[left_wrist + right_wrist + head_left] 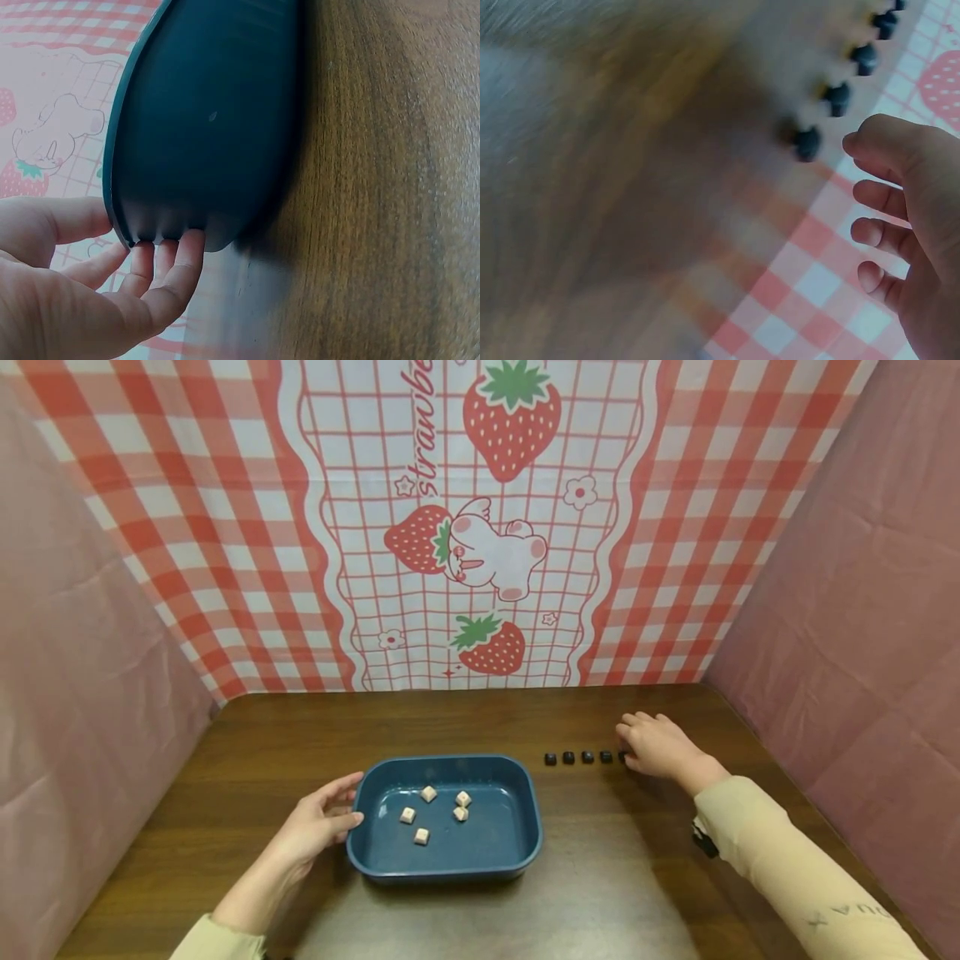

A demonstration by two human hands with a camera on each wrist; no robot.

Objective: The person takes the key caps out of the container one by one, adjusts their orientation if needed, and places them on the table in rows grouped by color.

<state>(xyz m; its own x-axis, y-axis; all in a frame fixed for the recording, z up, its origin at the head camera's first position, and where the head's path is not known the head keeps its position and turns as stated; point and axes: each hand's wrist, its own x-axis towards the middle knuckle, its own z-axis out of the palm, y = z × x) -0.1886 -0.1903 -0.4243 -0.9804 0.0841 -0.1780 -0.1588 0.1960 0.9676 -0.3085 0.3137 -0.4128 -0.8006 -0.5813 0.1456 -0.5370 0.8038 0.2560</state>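
Note:
My left hand grips the left end of a dark blue rectangular tray. In the left wrist view, the thumb reaches over the rim while the fingertips lie against the outer wall. Several small cream-white keycaps are scattered inside the tray. To its right, several black keycaps stand in a row on the wooden table. At that row's right end hovers my right hand, fingers loosely curled. In the right wrist view, its fingertips are beside the nearest black keycap, with a small gap and nothing held.
A brown wooden table carries everything. Behind it hangs a red-and-white checked cloth printed with strawberries. Pink curtains close off both sides. A dark band shows beneath the right sleeve.

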